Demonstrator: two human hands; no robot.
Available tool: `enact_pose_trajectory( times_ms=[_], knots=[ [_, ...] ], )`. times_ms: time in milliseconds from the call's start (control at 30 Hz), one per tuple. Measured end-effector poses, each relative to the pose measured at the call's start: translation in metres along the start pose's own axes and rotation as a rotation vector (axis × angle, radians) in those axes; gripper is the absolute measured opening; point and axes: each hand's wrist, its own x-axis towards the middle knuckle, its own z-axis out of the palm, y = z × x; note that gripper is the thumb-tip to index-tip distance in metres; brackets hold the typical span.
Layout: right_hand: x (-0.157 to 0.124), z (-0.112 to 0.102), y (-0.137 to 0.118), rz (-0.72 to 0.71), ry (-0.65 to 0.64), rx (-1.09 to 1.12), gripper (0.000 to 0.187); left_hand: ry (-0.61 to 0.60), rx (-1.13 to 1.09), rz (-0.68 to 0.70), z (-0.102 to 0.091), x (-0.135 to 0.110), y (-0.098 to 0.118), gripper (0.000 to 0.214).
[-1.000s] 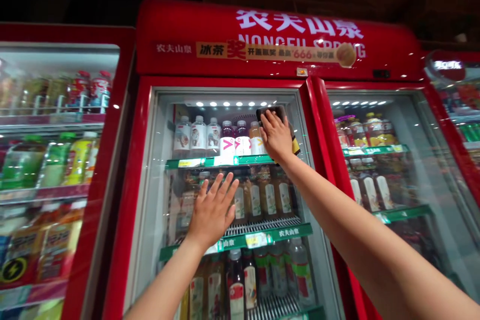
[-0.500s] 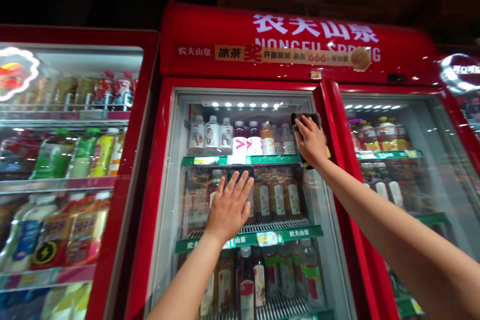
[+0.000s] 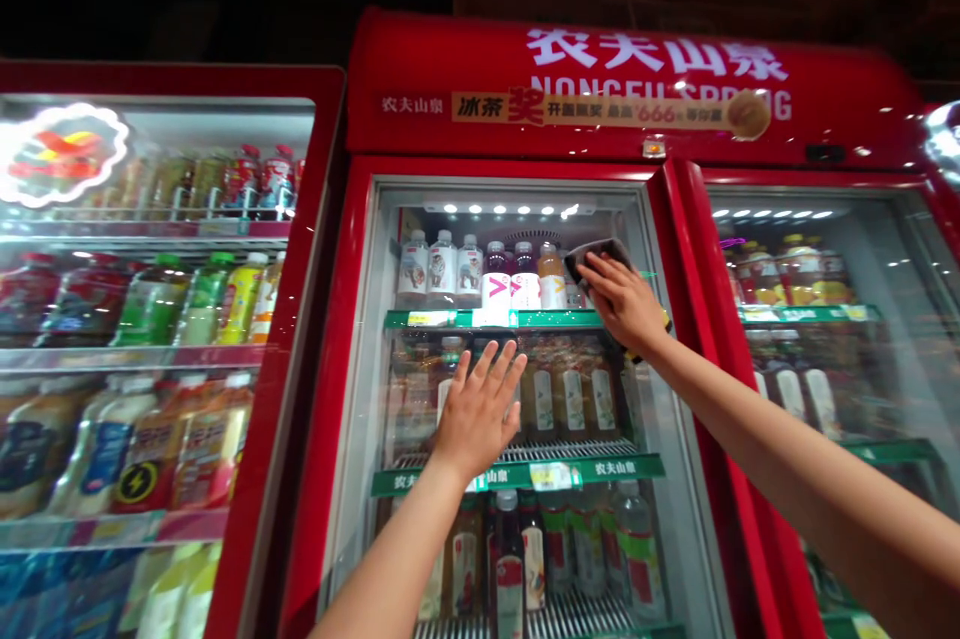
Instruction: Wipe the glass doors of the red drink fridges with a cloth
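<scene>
A dark grey cloth [image 3: 600,254] is under the fingers of my right hand [image 3: 619,299], pressed against the glass door [image 3: 637,219] of a red drinks fridge, near the upper right of the pane. A yellow edge of the cloth shows by the wrist. My left hand [image 3: 476,414] is flat on or just before the same glass, lower and to the left, fingers spread and nothing in it. Behind the pane, white-labelled bottles [image 3: 442,269] and an orange bottle [image 3: 552,274] stand on the top shelf.
Right of the red door frame [image 3: 686,319] is a second glass door with bottles [image 3: 795,269] behind it. Another red-framed fridge [image 3: 315,219] holding several rows of drinks stands at the left. A lit sign [image 3: 660,54] runs across the top.
My right hand has slid the cloth left across the glass, away from the door's right edge. My left hand keeps its place on the pane. The view has shifted slightly left.
</scene>
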Motion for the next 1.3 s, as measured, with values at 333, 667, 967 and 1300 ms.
enact_pose_trajectory(
  times_ms=[333, 667, 967, 1300],
  knots=[
    [0.027, 0.034, -0.072, -0.034, -0.022, -0.012, 0.047, -0.007, 0.057, 0.036, 0.000, -0.001, -0.002, 0.068],
    [0.002, 0.014, -0.016, 0.145, 0.054, -0.070, 0.049, -0.049, 0.070, 0.077, -0.035, -0.034, -0.079, 0.069],
    [0.010, 0.037, -0.109, -0.028, -0.086, -0.040, 0.048, -0.040, 0.022, -0.024, -0.031, -0.062, -0.106, 0.075],
    [0.030, 0.035, -0.052, 0.189, 0.164, -0.066, 0.049, -0.022, -0.001, -0.032, -0.024, -0.066, -0.106, 0.075]
  ],
)
